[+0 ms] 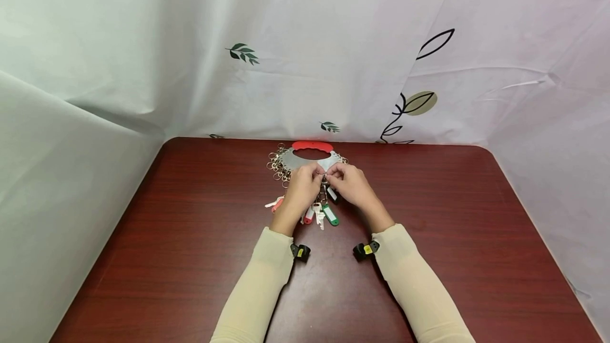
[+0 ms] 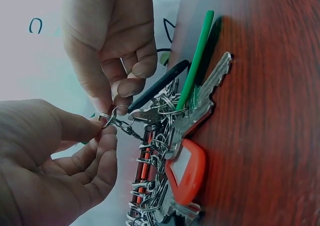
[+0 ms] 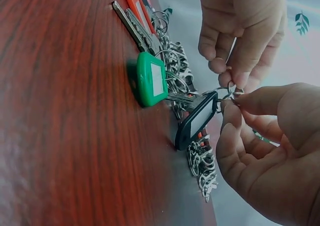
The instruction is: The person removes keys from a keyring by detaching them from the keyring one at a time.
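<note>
A grey metal key holder plate [image 1: 293,161] with a red handle [image 1: 312,146] lies near the table's far edge, many rings and clips along its rim. Over its near edge my left hand [image 1: 305,187] and right hand [image 1: 352,184] meet, thumbs and fingertips pinching a small metal split ring [image 3: 231,91]. From about that ring hangs a black key tag [image 3: 200,118]; how it joins is partly hidden by fingers. Beside it lie a green key tag [image 1: 330,215], a red key tag [image 2: 186,172] and silver keys [image 1: 319,216].
The reddish-brown table [image 1: 200,258] spreads out on both sides of my arms. Another key [image 1: 271,203] with a red tag [image 1: 278,204] lies left of my left wrist. White cloth [image 1: 295,68] with leaf prints hangs behind the table.
</note>
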A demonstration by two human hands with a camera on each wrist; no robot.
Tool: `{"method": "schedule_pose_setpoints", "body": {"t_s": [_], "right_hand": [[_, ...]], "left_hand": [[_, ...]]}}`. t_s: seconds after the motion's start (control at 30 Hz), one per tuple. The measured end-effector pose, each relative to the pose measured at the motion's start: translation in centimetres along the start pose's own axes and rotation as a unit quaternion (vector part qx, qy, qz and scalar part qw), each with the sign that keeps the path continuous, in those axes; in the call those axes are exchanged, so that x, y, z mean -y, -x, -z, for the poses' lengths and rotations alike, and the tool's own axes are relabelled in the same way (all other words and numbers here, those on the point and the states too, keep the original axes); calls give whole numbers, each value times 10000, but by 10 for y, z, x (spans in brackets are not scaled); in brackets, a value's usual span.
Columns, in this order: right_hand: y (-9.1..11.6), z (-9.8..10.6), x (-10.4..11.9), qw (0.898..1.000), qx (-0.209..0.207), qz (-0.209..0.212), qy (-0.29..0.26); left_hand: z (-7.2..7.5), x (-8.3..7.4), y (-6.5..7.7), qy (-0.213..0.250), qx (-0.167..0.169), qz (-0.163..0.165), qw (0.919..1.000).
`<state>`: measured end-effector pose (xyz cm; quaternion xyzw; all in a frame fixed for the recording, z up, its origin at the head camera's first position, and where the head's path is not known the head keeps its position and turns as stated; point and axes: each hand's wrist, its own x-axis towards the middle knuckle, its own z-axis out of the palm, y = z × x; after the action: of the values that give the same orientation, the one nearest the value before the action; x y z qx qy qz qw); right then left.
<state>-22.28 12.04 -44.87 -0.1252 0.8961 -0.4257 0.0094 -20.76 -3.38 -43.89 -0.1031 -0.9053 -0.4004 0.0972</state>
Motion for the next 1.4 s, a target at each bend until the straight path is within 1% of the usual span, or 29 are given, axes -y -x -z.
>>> {"method": "schedule_pose_setpoints", "body": {"t_s": [0.2,0.37,0.47,0.57,0.77,0.9,0.97,1.2,1.4], "right_hand": [[1,0,1,9999,-93,76,-124],[1,-1,4,9993,-41,-61,-377],[1,-1,5,9989,12,-193,-423],[1,-1,5,9991,49,-246,-341],[0,0,4,9999,-69,-108,-61],[0,1,3,9999,-61,-92,-76],[0,1,3,9997,-50,-147,-167],[-1,0,3,9956,-87,-445,-824],[0,1,5,9918,160,-604,-1114]], "left_hand": [[-1,-2,0,74,133,274,9995],[-1,-3,0,224,115,415,9988],[-1,-2,0,248,94,427,9987],[-1,-2,1,152,78,373,9992],[-1,-3,1,22,-61,162,9998],[-2,-3,0,24,-124,178,9998],[-2,-3,-1,79,-147,233,9996],[-3,-3,-2,274,-184,264,9991],[-2,-2,-1,365,-252,257,9987]]}}
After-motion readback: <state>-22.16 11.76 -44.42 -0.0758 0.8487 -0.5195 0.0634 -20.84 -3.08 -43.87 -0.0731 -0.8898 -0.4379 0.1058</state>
